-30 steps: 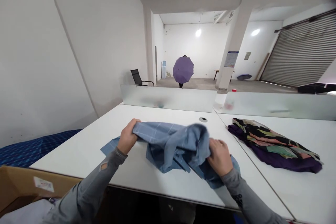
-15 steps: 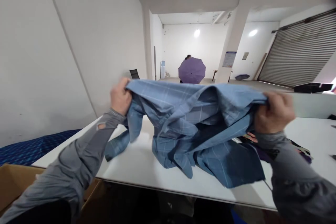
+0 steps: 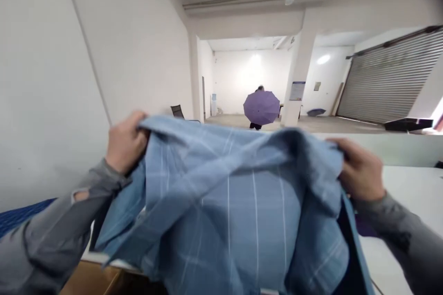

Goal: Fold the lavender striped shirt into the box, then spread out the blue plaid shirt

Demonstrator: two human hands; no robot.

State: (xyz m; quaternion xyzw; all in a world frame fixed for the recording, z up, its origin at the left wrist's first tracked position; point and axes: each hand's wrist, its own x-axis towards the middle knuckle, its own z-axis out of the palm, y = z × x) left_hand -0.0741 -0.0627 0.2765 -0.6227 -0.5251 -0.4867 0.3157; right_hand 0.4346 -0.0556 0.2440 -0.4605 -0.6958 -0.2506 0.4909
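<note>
A blue shirt with thin pale check lines (image 3: 242, 203) hangs stretched between my two hands in front of me. My left hand (image 3: 127, 142) is closed on its upper left edge. On the opposite side, my right hand (image 3: 362, 166) grips the upper right edge, with the fingers partly behind the cloth. A fold of fabric crosses the front diagonally, and the lower part drops past the near edge of the table. Motion blurs parts of the cloth and both hands.
The white table (image 3: 408, 193) shows at the right, beyond the shirt. A cardboard box (image 3: 88, 279) stands low at the left, near blue patterned fabric (image 3: 24, 209). In the far room a person stands behind a purple umbrella (image 3: 262, 108). A black chair (image 3: 177, 111) is by the wall.
The shirt has come closer and spread wider, now hanging lower over the table's near edge. My left hand has moved left and down; my right hand has dropped slightly. The view has tilted up.
</note>
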